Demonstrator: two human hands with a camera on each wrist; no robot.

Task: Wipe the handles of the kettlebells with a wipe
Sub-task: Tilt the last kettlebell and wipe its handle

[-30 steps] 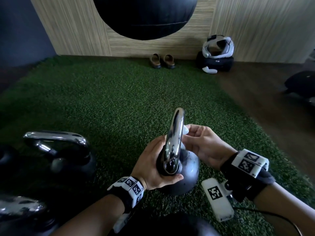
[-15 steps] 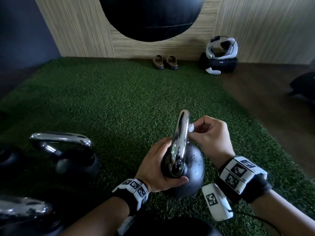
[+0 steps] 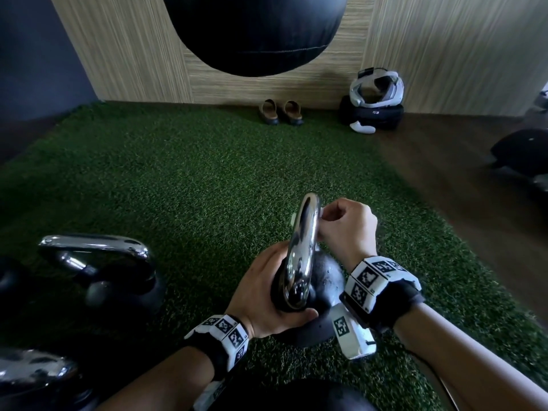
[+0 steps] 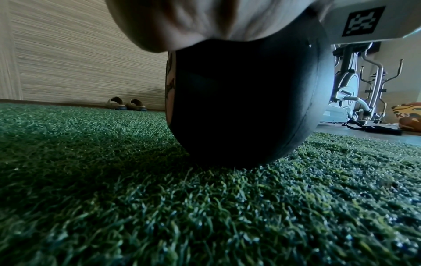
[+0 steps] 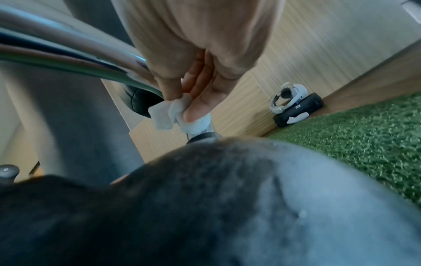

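A black kettlebell [image 3: 326, 280] with a chrome handle [image 3: 301, 250] stands on the green turf. My left hand [image 3: 261, 295] grips the near base of that handle and the ball. My right hand [image 3: 344, 229] pinches a white wipe [image 5: 180, 112] against the far upright of the handle, just above the ball [image 5: 227, 198]. In the left wrist view the dark ball [image 4: 243, 100] fills the middle under my palm [image 4: 193, 21]. A second kettlebell [image 3: 100, 268] sits to the left and a third [image 3: 32, 378] at the bottom left.
A black punching bag [image 3: 255, 31] hangs above the turf [image 3: 192, 179]. Sandals [image 3: 280, 112] and a headset on a black case [image 3: 373, 105] stand by the wooden wall. Wood floor [image 3: 462, 185] lies to the right. Exercise machines [image 4: 355, 90] stand beyond the turf.
My right hand has curled tighter and moved up along the far side of the handle with the wipe. My left hand keeps its grip on the kettlebell.
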